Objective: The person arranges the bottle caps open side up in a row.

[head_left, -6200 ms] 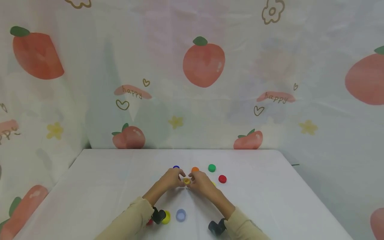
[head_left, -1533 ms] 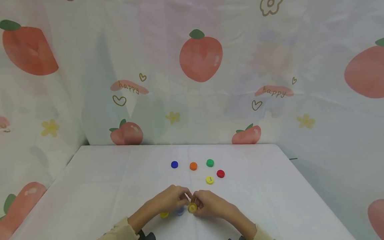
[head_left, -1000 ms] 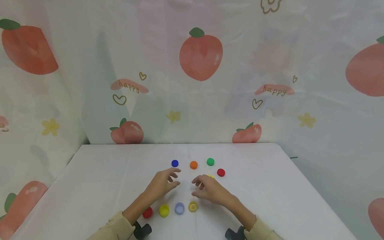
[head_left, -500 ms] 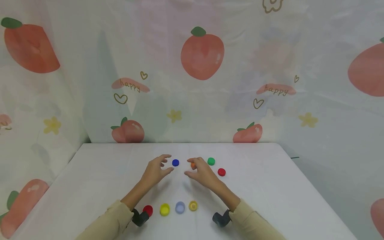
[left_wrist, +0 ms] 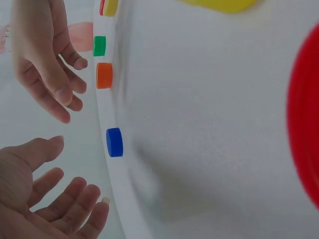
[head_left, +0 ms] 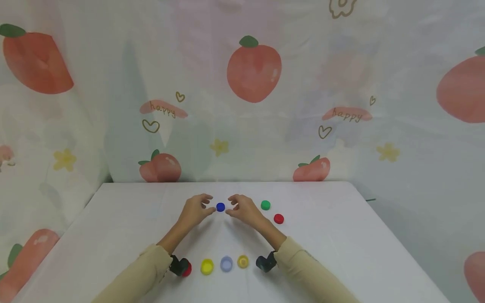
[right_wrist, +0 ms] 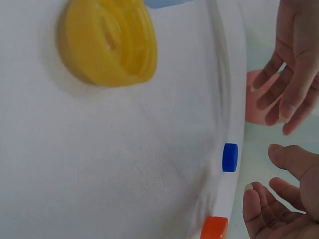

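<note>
A small blue bottle cap (head_left: 220, 207) stands on the white table between my two hands. My left hand (head_left: 192, 211) is at its left, thumb and fingers spread apart and holding nothing. At its right is my right hand (head_left: 244, 209), also with nothing between thumb and fingers. Both wrist views show a gap between each hand and the blue cap. An orange cap (left_wrist: 104, 75) is hidden behind the right hand in the head view. The left wrist view also shows part of a yellow cap (left_wrist: 111, 7), covered in the head view.
Farther right lie a green cap (head_left: 265, 205) and a red cap (head_left: 278, 219). A near row holds a red cap (head_left: 187, 270), partly behind the left wrist camera (head_left: 178, 266), then a yellow cap (head_left: 206, 267), a pale blue cap (head_left: 226, 264) and a golden-yellow cap (head_left: 243, 261).
The golden-yellow cap was carried from mid-table to the right end of the near row and let go. Both hands then moved away from me, and came closer together around the blue cap.
</note>
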A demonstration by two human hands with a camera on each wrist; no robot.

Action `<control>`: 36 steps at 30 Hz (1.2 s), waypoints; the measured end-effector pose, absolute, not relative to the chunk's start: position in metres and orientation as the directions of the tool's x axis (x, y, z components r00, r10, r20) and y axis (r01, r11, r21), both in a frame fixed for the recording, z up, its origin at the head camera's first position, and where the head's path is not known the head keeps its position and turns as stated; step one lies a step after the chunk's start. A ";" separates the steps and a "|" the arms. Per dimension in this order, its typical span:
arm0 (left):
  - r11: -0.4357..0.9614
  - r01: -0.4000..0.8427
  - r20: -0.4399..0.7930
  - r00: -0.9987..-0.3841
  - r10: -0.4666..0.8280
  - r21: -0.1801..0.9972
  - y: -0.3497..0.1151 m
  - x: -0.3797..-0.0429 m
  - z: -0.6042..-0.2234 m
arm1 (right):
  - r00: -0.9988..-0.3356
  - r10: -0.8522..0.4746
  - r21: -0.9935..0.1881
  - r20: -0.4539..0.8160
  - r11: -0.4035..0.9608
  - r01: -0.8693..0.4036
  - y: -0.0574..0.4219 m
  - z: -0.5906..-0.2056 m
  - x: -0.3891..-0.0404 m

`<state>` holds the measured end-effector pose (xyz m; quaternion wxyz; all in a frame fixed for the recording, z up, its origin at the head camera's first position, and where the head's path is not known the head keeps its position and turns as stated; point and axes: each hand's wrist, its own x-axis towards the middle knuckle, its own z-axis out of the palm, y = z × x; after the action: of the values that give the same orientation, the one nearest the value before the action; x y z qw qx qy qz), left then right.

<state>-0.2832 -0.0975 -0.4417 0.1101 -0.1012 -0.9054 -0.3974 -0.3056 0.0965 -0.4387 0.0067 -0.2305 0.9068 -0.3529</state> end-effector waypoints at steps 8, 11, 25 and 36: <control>0.674 0.251 0.218 -0.966 0.136 0.695 -0.097 -0.293 -0.448 | -0.904 -0.412 -0.655 0.115 0.653 -0.381 0.086 -0.449 -0.311; 0.671 0.234 0.187 -0.972 0.143 0.704 -0.099 -0.299 -0.452 | -0.909 -0.404 -0.663 0.105 0.653 -0.366 0.080 -0.452 -0.315; 0.655 0.232 0.164 -0.973 0.165 0.719 -0.098 -0.311 -0.463 | -0.932 -0.358 -0.605 0.063 0.729 -0.321 0.066 -0.456 -0.324; 0.681 0.259 0.184 -0.966 0.183 0.685 -0.092 -0.319 -0.466 | -0.921 -0.383 -0.598 0.079 0.721 -0.351 0.063 -0.460 -0.329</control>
<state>-0.3186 -0.0925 -0.4660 0.0502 -0.1207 -0.9153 -0.3810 -0.3290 0.0630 -0.4601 0.0251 -0.1978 0.9272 -0.3171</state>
